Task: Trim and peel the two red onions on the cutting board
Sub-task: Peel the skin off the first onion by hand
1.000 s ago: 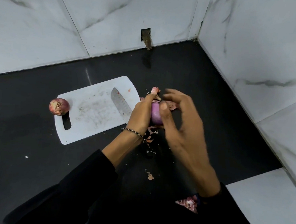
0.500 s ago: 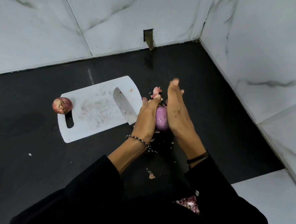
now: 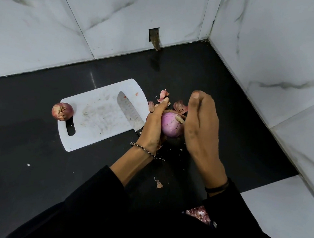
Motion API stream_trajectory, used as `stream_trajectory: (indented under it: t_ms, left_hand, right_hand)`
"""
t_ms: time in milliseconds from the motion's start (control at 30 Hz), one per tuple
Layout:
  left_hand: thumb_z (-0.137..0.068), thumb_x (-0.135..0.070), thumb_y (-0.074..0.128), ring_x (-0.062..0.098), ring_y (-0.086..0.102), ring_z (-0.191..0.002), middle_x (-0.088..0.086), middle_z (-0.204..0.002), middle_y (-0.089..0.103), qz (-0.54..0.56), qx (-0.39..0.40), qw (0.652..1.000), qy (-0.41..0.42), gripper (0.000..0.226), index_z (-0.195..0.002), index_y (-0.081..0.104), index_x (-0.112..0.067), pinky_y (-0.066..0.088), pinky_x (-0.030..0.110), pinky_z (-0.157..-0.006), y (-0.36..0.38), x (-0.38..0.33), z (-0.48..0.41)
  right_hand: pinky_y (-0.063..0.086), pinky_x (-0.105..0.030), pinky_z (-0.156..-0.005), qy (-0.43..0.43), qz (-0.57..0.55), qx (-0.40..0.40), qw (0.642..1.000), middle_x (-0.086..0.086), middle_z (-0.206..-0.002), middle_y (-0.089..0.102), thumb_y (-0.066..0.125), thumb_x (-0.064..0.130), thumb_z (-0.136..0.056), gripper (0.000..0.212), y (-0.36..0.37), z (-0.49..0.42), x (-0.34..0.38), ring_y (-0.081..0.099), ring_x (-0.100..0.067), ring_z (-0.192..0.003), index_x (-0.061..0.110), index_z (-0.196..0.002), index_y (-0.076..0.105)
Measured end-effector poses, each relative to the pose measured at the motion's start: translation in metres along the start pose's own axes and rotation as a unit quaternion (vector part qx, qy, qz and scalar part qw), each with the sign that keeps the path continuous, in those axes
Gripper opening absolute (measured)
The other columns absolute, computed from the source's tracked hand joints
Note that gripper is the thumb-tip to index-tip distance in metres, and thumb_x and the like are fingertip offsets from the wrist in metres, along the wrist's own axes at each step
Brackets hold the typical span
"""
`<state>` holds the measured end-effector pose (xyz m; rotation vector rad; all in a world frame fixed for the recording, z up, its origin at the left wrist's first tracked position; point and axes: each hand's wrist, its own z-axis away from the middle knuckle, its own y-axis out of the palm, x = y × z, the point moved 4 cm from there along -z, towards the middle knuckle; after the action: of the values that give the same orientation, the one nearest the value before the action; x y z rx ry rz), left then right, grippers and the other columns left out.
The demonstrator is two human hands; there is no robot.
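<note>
Half-peeled red onion [image 3: 170, 126]: off the cutting board's [image 3: 97, 119] 3 o'clock edge, gripped in curled fingers of left hand [image 3: 153, 126].
Right hand [image 3: 201, 125]: fingers pressed together, thumb apparently pinching the onion's skin.
Unpeeled red onion [image 3: 62, 111]: board's 9 o'clock edge.
Knife [image 3: 129, 111]: on board.
Skin scraps [image 3: 180, 106]: 12 o'clock of hands.

The counter [image 3: 38, 185] is black and shiny and fits into a corner of white walls. A white cutting board [image 3: 97, 119] lies flat on it, turned a little, with its handle hole at the left end. A red onion [image 3: 62, 111] sits right at that end (it hangs over the board's edge, so I cannot tell if it touches the counter). Just past the board's right end lie pink onion skins [image 3: 163, 95]. Small pale crumbs [image 3: 181, 149] are scattered closer in. One little bit of peel [image 3: 159, 184] lies alone, nearer still. A tiny white speck [image 3: 28, 164] lies far to the left.
</note>
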<state>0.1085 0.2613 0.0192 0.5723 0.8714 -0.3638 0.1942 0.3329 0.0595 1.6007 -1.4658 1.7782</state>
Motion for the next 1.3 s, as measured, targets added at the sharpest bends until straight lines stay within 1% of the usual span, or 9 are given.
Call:
stream_trajectory:
  t_ms: [100,200,267,367,467,633,800,1067,1300]
  left_hand:
    - [-0.099,-0.038,0.048,0.010,0.068,-0.062,-0.003,-0.063,0.071,0.005,0.026,1.000,0.002,0.053,-0.058,0.076,-0.020,0.055,0.029,-0.074,0.003,-0.002,0.002]
    - [-0.099,-0.037,0.049,0.006,0.068,-0.062,-0.007,-0.065,0.071,0.027,-0.004,0.999,0.021,0.031,-0.098,0.071,-0.015,0.052,0.025,-0.068,0.001,-0.004,0.003]
    - [-0.098,-0.036,0.053,0.012,0.068,-0.060,-0.001,-0.067,0.071,0.035,-0.008,0.999,0.028,0.031,-0.097,0.065,-0.008,0.052,0.027,-0.064,0.001,-0.007,0.004]
    - [-0.096,-0.042,0.052,0.023,0.063,-0.053,0.014,-0.065,0.066,0.035,0.005,0.999,0.015,0.051,-0.085,0.064,0.006,0.054,0.028,-0.050,-0.003,-0.011,0.007]
    - [-0.096,-0.043,0.051,0.026,0.062,-0.053,0.019,-0.068,0.064,0.037,-0.002,0.999,0.030,0.053,-0.112,0.061,0.007,0.053,0.028,-0.047,-0.008,-0.016,0.009]
    - [-0.097,-0.034,0.054,0.018,0.067,-0.062,0.006,-0.065,0.068,0.046,-0.025,0.997,0.054,0.033,-0.079,0.065,-0.009,0.058,0.031,-0.062,-0.010,-0.019,0.003]
    - [-0.099,-0.041,0.045,0.026,0.066,-0.083,0.013,-0.075,0.069,-0.025,-0.029,0.997,0.070,0.053,-0.075,0.069,0.001,0.057,0.039,-0.086,-0.015,-0.020,-0.002]
    - [-0.099,-0.033,0.051,0.015,0.068,-0.063,0.002,-0.063,0.068,0.022,-0.037,0.997,0.058,0.033,-0.083,0.063,-0.007,0.057,0.030,-0.058,-0.012,-0.022,0.000]
    - [-0.099,-0.039,0.047,0.023,0.068,-0.074,0.011,-0.071,0.070,0.013,-0.012,0.999,0.045,0.049,-0.078,0.067,0.002,0.059,0.033,-0.071,-0.010,-0.023,-0.001]
  right_hand:
    - [0.037,-0.041,-0.110,-0.031,0.042,0.009,0.999,-0.003,-0.133,0.053,0.023,0.049,-0.107,0.036,0.012,0.005,0.002,0.053,-0.018,-0.124,0.025,-0.115,0.048]
    - [0.023,-0.027,-0.104,-0.047,0.139,0.013,0.989,-0.007,-0.147,0.047,0.028,0.042,-0.106,0.042,0.020,0.006,0.003,0.046,-0.020,-0.132,0.014,-0.128,0.051]
    - [0.028,-0.029,-0.103,-0.056,0.177,-0.009,0.982,-0.009,-0.148,0.045,0.036,0.036,-0.107,0.038,0.014,0.002,-0.001,0.046,-0.021,-0.131,0.011,-0.131,0.051]
    - [0.046,-0.036,-0.100,-0.074,0.145,-0.062,0.985,-0.006,-0.129,0.055,0.049,0.032,-0.103,0.029,-0.007,-0.007,-0.006,0.052,-0.013,-0.115,0.013,-0.124,0.054]
    - [0.053,-0.021,-0.085,-0.076,0.025,-0.055,0.995,0.011,-0.102,0.059,0.064,0.027,-0.098,0.016,-0.027,-0.005,-0.001,0.059,-0.001,-0.093,0.021,-0.110,0.056]
    - [0.049,-0.013,-0.071,-0.014,-0.102,0.054,0.993,0.010,-0.091,0.063,0.078,0.032,-0.086,0.024,-0.014,0.013,0.001,0.062,-0.004,-0.083,0.028,-0.100,0.059]
    - [0.050,-0.016,-0.067,0.018,-0.160,0.119,0.980,0.009,-0.091,0.060,0.086,0.043,-0.063,0.051,-0.009,0.011,-0.006,0.055,-0.001,-0.073,0.028,-0.103,0.058]
    - [0.055,-0.023,-0.072,0.037,-0.180,0.086,0.979,0.007,-0.097,0.067,0.078,0.033,-0.084,0.027,-0.013,0.009,-0.016,0.064,-0.006,-0.079,0.033,-0.103,0.060]
    - [0.056,-0.025,-0.070,0.030,-0.177,0.132,0.975,0.004,-0.097,0.069,0.077,0.034,-0.084,0.024,-0.010,0.012,-0.017,0.067,-0.013,-0.081,0.028,-0.102,0.064]
